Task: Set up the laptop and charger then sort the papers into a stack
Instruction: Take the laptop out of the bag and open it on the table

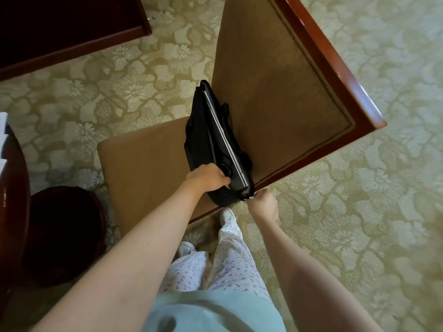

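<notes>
A black laptop bag (pixel 201 130) stands upright on the brown chair seat (pixel 143 164), leaning against the chair back. The silver edge of a laptop (pixel 224 142) shows through the bag's open top. My left hand (pixel 208 179) reaches into the bag's near end, fingers curled round the bag's edge beside the laptop. My right hand (pixel 263 203) is at the bag's near corner, pinching something small and pale, apparently the zipper pull. Corners of white papers (pixel 3 133) show on a dark table at the far left.
The chair back (pixel 287 92) with its red wooden frame rises to the right. A dark round wooden bin (pixel 60 233) stands on the floor at the left beside the glossy table (pixel 12 188). Dark furniture (pixel 60 27) fills the upper left. Patterned carpet lies all around.
</notes>
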`<control>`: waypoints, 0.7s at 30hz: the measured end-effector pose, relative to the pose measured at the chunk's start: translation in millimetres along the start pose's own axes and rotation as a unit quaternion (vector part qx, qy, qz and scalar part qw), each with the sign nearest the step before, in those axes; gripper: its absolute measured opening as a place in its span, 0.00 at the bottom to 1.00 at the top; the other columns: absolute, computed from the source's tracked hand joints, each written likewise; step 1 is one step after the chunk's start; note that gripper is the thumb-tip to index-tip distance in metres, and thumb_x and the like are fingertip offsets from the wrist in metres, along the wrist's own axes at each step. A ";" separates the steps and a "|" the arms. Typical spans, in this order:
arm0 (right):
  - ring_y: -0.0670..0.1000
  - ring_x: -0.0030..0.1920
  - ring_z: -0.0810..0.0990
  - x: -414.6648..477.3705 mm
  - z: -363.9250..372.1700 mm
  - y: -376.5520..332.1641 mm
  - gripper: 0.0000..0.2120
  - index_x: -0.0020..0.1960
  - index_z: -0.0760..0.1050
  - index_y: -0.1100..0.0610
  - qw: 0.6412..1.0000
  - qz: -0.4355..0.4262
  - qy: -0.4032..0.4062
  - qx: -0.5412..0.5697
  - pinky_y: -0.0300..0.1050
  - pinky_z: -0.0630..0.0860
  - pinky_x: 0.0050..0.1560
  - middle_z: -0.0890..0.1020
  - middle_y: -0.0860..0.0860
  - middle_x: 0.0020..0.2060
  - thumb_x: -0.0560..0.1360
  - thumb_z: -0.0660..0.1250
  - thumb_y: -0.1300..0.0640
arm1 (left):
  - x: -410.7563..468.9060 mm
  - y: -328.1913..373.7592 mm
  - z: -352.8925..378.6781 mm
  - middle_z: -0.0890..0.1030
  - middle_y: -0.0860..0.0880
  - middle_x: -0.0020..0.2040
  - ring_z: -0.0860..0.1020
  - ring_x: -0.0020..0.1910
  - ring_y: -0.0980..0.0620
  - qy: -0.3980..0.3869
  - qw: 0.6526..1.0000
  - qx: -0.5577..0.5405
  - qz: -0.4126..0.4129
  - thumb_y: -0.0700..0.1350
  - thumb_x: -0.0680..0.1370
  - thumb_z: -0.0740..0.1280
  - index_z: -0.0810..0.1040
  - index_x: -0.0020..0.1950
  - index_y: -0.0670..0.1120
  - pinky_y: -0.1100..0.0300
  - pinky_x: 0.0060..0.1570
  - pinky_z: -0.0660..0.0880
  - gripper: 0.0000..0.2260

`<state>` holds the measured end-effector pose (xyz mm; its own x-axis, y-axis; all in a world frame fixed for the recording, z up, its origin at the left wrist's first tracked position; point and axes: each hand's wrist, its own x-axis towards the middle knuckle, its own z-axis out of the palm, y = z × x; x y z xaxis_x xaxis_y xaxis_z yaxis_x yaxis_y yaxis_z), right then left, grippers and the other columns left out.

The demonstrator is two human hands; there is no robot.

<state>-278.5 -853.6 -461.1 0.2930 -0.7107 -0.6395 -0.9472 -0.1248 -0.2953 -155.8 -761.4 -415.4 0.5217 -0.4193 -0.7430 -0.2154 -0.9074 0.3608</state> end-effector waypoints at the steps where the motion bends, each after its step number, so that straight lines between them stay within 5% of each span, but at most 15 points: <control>1: 0.54 0.40 0.75 -4.0 -1.5 -5.5 0.07 0.48 0.72 0.59 0.998 -0.048 0.046 -0.002 0.44 0.70 0.37 0.76 0.52 0.43 0.70 0.64 0.64 | 0.5 -0.4 -2.9 0.78 0.49 0.58 0.75 0.58 0.47 0.025 1.000 0.012 -0.004 0.55 0.78 0.60 0.80 0.56 0.52 0.55 0.56 0.72 0.14; 3: 0.54 0.41 0.75 -14.6 -4.4 -20.1 0.08 0.48 0.71 0.59 0.979 -0.180 0.090 -0.010 0.47 0.71 0.39 0.74 0.52 0.45 0.70 0.63 0.67 | 1.7 -0.8 -9.7 0.75 0.47 0.60 0.74 0.59 0.45 0.087 0.995 0.051 -0.009 0.55 0.79 0.59 0.78 0.59 0.52 0.55 0.54 0.71 0.14; 7: 0.57 0.47 0.76 -19.9 0.1 -60.6 0.12 0.54 0.73 0.61 0.936 -0.351 0.021 0.008 0.46 0.71 0.44 0.76 0.55 0.53 0.73 0.59 0.68 | 8.2 -2.3 -23.8 0.68 0.43 0.64 0.70 0.62 0.42 0.144 0.979 0.142 -0.035 0.54 0.78 0.60 0.71 0.65 0.49 0.51 0.55 0.69 0.17; 11: 0.59 0.64 0.72 5.1 -4.0 -94.0 0.21 0.70 0.65 0.61 0.941 -0.328 -0.048 -0.059 0.49 0.70 0.60 0.72 0.59 0.65 0.77 0.56 0.67 | 13.4 -15.5 -40.5 0.67 0.43 0.64 0.71 0.61 0.41 0.138 0.982 0.103 -0.078 0.54 0.77 0.62 0.61 0.70 0.54 0.53 0.50 0.67 0.23; 17: 0.61 0.60 0.75 33.6 -18.4 -119.3 0.17 0.66 0.67 0.65 0.923 -0.318 -0.017 -0.217 0.49 0.72 0.56 0.76 0.62 0.60 0.78 0.55 0.69 | 21.5 -34.6 -56.0 0.65 0.43 0.67 0.72 0.61 0.41 0.137 0.982 0.037 -0.127 0.59 0.76 0.62 0.51 0.74 0.59 0.52 0.51 0.69 0.31; 21: 0.60 0.63 0.74 47.6 -5.7 -144.8 0.19 0.69 0.62 0.67 0.925 -0.285 -0.068 -0.242 0.48 0.72 0.58 0.73 0.63 0.64 0.79 0.56 0.67 | 29.1 -33.7 -62.5 0.62 0.42 0.72 0.72 0.63 0.40 0.125 0.982 0.007 -0.145 0.60 0.76 0.62 0.42 0.75 0.62 0.51 0.53 0.70 0.35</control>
<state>-128.1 -873.3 -444.7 0.7459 -0.3438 -0.5705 -0.5710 -0.7710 -0.2819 -81.7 -741.3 -413.9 0.7481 -0.1259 -0.6516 -0.0392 -0.9885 0.1460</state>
